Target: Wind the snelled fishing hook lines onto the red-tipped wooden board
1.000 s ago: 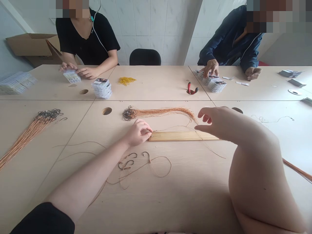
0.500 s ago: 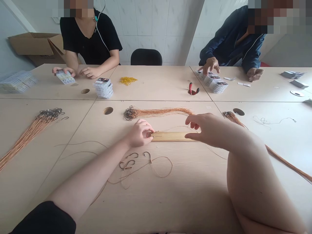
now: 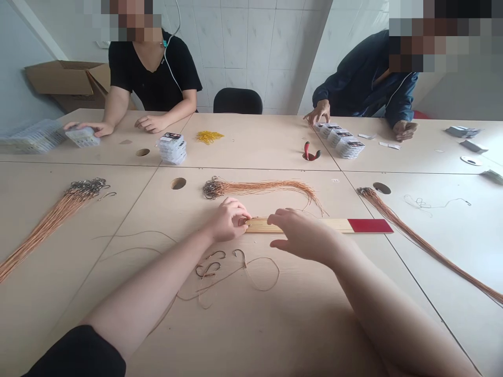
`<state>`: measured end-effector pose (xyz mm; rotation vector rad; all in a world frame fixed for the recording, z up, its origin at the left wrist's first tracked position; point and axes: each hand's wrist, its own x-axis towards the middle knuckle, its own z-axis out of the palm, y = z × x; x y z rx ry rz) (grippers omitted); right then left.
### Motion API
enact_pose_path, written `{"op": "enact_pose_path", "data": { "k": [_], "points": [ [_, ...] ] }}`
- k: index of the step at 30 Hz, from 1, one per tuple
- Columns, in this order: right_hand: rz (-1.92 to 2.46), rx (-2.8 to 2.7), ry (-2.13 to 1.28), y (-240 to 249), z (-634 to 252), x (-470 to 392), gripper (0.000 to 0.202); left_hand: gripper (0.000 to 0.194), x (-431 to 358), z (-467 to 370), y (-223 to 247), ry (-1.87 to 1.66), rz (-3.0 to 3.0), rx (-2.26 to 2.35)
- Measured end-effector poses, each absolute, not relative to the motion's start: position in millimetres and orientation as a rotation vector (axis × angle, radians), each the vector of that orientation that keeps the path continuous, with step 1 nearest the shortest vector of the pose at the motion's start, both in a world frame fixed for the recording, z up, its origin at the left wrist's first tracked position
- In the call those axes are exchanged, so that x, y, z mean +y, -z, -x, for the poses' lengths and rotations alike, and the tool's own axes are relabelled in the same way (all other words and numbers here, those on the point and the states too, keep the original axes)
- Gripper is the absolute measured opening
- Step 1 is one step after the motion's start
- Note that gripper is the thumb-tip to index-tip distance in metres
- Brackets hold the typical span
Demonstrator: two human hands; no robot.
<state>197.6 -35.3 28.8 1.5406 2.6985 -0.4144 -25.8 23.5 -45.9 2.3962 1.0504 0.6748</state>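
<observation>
A flat, pale wooden strip with a red right end lies crosswise in front of me, with fine lines along its length. The fingers and thumb of my left hand close around its left end, where a small dark bit shows. Over the strip's middle hovers my right hand, thumb and fingers apart; I see nothing held in it. Loose fish hooks with coppery line lie just nearer to me. Beyond the strip rests a bundle of hooks tied to orange-brown lines.
More hook-and-line bundles lie at left and right. Across the table two people handle small clear packs; stacked packs, yellow pieces and red-handled pliers are there. The tabletop has round holes.
My right hand has moved left along the strip, uncovering its red end. My left hand stays at the strip's left end. The view has tilted slightly.
</observation>
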Motion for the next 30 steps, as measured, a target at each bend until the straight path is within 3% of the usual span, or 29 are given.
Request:
{"op": "enact_pose_path", "data": {
  "k": [9, 18, 30],
  "points": [
    [-1.588, 2.975, 0.275, 26, -177, -24, 0.053, 0.022, 22, 24, 47, -0.697, -2.438, 1.058],
    [-1.543, 3.188, 0.231, 50, -185, -24, 0.044, 0.026, 22, 24, 45, -0.679, -2.473, 1.014],
    [-1.543, 3.209, 0.379, 47, -187, -21, 0.032, 0.026, 23, 23, 42, -0.641, -2.447, 1.034]
  ]
}}
